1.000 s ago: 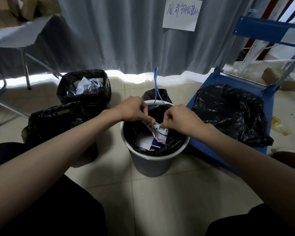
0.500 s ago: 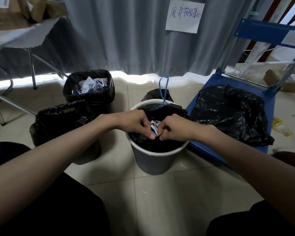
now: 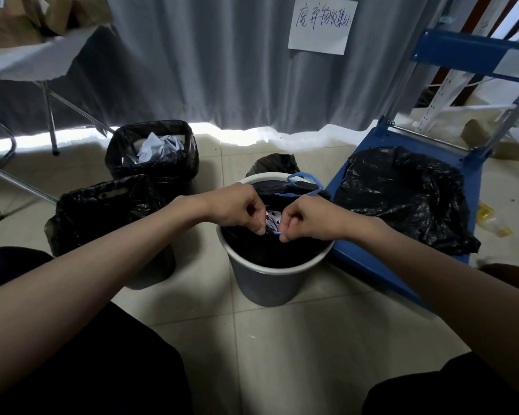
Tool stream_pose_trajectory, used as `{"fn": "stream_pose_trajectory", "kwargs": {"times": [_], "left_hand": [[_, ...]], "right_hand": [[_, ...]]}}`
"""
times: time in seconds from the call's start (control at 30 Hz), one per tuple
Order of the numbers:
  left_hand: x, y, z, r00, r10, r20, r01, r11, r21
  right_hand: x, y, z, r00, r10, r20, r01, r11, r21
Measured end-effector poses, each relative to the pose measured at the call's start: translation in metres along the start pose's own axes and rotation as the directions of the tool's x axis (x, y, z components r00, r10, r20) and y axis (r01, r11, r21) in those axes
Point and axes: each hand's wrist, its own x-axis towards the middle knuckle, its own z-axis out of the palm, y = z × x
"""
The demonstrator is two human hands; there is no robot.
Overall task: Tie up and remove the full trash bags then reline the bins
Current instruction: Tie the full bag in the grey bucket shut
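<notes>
Trash bag [image 3: 261, 250], black, sits inside the grey round bin [image 3: 270, 283] at centre of floor, mouth now gathered inward. Change vs. 1 s ago: bag mouth was open w/ crumpled paper plainly exposed; now black film covers most of it, only a small patch of paper [image 3: 271, 218] shows btwn the knuckles. Blue drawstring loop [image 3: 304, 179], which stood up tall at the far rim, has dropped and lies low across the far side, i.e. slack got pulled through. Left hand [image 3: 237, 208] and right hand [image 3: 307, 218] have come nearly together over the bin centre; both w/ fingers curled, pinching a short blue bit of drawstring at the near side, right fingertips [image 3: 282, 237] clearly on it; left grip on string vs. film hard to separate. Judgement: cinching underway, knot not yet made, bag not lifted. Task early: square bin [image 3: 152, 151] behind-left holds paper in an open liner, black bag [image 3: 102, 214] over the near-left bin untied. One filled black bag [image 3: 402, 199] lies on the blue cart [image 3: 369, 259] at right. Next likely: pull tight, tie, lift out.
</notes>
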Motion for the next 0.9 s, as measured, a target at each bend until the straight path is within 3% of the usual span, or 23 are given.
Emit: {"fn": "stream_pose_trajectory", "kwargs": {"times": [0.27,0.4,0.67,0.9], "left_hand": [[0.0,0.009,0.01,0.997,0.033,-0.065,-0.04,0.994,-0.105],[0.004,0.013,0.017,0.99,0.042,-0.135,-0.051,0.997,-0.064],[0.004,0.02,0.004,0.972,-0.026,-0.233,-0.02,0.98,-0.197],[0.0,0.022,-0.007,0.93,-0.079,-0.358,-0.042,0.947,-0.318]], "right_hand": [[0.003,0.001,-0.001,0.999,0.013,-0.035,-0.013,1.0,-0.011],[0.004,0.001,-0.002,0.999,0.016,-0.045,-0.016,1.0,-0.014],[0.002,0.004,-0.002,0.998,0.031,-0.061,-0.032,0.999,-0.027],[0.002,0.009,-0.003,0.995,0.053,-0.088,-0.047,0.996,0.073]]}}
